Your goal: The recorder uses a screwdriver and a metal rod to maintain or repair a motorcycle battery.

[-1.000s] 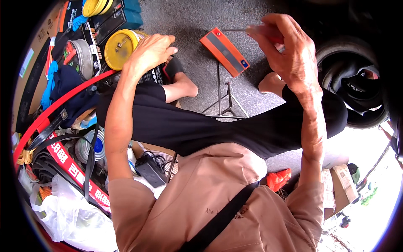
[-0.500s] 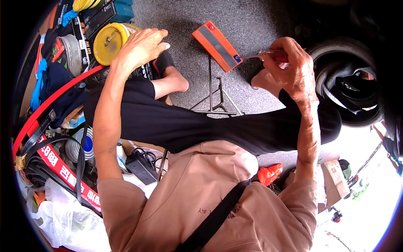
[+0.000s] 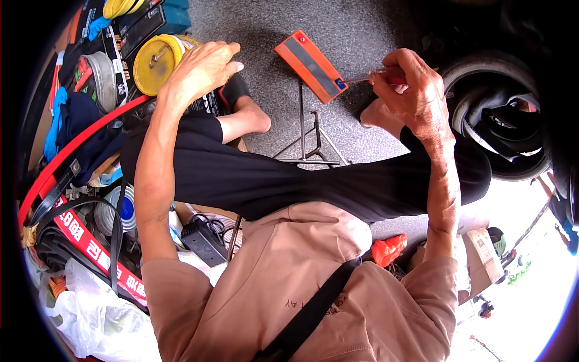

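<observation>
My right hand (image 3: 416,99) is closed around the red handle of a screwdriver (image 3: 395,76). Its thin shaft points left to a small blue piece at the near end of an orange rectangular block (image 3: 301,55), and the tip appears to meet it. A dark grey strip runs along the block, and a screw head shows at the far end. Beneath the block is a thin metal-rod stand (image 3: 318,136); whether they touch I cannot tell. My left hand (image 3: 205,65) hangs in the air left of the block, thumb and fingers apart, holding nothing visible.
A round yellow lid (image 3: 158,63) lies beyond my left wrist. Tires (image 3: 470,78) stack at the right. Along the left are a red curved strip (image 3: 78,142), a can (image 3: 114,211), a black adapter (image 3: 204,241) and a plastic bag (image 3: 90,314). An orange-red bag (image 3: 389,248) sits below my right knee.
My right hand has turned slightly on the screwdriver handle, its fingers shifting a little left and up. The block and my left hand have hardly moved.
</observation>
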`<action>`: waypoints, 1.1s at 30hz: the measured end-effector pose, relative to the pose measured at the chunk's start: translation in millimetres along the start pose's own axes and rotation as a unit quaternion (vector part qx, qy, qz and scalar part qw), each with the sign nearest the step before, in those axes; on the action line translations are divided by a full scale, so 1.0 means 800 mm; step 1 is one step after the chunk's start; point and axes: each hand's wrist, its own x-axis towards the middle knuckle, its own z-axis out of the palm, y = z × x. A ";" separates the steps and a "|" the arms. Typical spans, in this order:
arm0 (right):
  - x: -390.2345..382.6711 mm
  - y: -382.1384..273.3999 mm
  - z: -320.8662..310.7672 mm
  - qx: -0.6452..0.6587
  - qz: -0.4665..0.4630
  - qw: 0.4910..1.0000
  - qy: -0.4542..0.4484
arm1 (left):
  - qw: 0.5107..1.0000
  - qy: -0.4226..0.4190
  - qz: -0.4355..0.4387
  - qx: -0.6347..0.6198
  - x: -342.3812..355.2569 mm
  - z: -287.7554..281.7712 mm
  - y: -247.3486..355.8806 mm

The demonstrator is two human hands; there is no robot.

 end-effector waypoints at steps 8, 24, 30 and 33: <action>0.000 -0.008 -0.003 -0.034 -0.056 0.998 -0.005 | 1.000 -0.015 -0.012 0.003 0.001 -0.001 0.003; -0.006 -0.019 -0.005 -0.034 -0.072 0.996 -0.032 | 0.999 0.034 0.037 -0.008 0.015 0.015 -0.002; -0.002 -0.026 0.002 -0.042 -0.137 0.989 -0.029 | 0.998 0.054 0.035 0.020 -0.001 0.008 -0.006; -0.003 -0.020 0.007 -0.036 -0.086 0.996 -0.001 | 0.996 0.064 0.053 0.016 0.008 0.015 -0.005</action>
